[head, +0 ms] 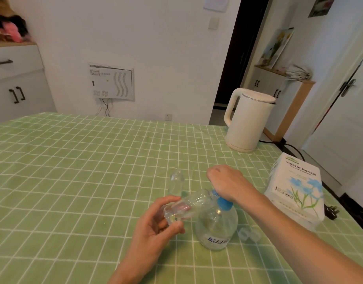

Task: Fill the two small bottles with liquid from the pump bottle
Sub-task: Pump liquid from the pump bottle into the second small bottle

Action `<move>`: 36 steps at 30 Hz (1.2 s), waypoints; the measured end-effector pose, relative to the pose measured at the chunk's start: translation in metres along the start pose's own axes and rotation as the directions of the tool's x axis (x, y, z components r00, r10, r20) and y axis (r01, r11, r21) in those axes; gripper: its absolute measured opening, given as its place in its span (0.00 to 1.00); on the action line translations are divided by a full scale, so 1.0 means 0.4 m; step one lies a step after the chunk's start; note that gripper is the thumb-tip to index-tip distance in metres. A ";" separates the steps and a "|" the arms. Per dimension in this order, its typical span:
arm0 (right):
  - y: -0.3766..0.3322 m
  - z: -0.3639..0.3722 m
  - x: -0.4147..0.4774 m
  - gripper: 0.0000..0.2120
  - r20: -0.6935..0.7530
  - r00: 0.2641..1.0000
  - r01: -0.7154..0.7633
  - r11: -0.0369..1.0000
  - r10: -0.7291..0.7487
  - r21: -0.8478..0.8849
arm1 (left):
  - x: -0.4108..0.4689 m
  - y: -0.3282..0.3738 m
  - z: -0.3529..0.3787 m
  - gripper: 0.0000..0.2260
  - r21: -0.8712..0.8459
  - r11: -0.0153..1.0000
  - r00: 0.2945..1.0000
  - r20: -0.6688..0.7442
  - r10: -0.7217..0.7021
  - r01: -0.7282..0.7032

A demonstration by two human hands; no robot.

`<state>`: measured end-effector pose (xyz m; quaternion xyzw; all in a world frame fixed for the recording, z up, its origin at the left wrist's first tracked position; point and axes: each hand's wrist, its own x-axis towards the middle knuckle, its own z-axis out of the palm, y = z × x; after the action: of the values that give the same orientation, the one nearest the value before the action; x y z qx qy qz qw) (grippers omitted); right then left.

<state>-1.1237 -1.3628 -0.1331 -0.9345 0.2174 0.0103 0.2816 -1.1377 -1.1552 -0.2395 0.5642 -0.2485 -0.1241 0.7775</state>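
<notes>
1. Holding the first small bottle (184, 207) tipped on its side, the left hand (156, 224) is pinching it near the base between thumb and curled fingers. Its mouth is lying against the blue nozzle of the pump bottle (216, 228).
2. The right hand (227, 182) is sitting on top of the pump head with its fingers curled down over it, seemingly pressing.
3. Filling of this first bottle is looking to be under way, though the plastic is so clear that I cannot tell how much is inside.
4. The second small bottle (176, 182) is standing upright on the green checked tablecloth (74, 171) just behind. It is uncapped and appearing empty, so it is waiting its turn.
5. What look like clear caps (249, 234) are lying just beside the pump bottle, so capping is probably left too.
</notes>
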 end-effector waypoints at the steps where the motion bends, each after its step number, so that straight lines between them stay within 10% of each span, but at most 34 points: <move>1: 0.000 -0.002 -0.001 0.12 -0.007 1.000 0.011 1.000 -0.011 0.003 | -0.001 0.000 0.000 0.20 -0.004 1.000 1.000 -0.001 0.001 -0.001; 36: -0.001 -0.007 0.003 0.12 -0.024 1.000 0.006 1.000 -0.006 -0.005 | -0.006 -0.005 0.002 0.21 -0.008 0.999 0.999 0.012 -0.031 0.031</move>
<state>-1.1227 -1.3642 -0.1308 -0.9358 0.2181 -0.0013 0.2768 -1.1400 -1.1553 -0.2419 0.5641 -0.2438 -0.1403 0.7763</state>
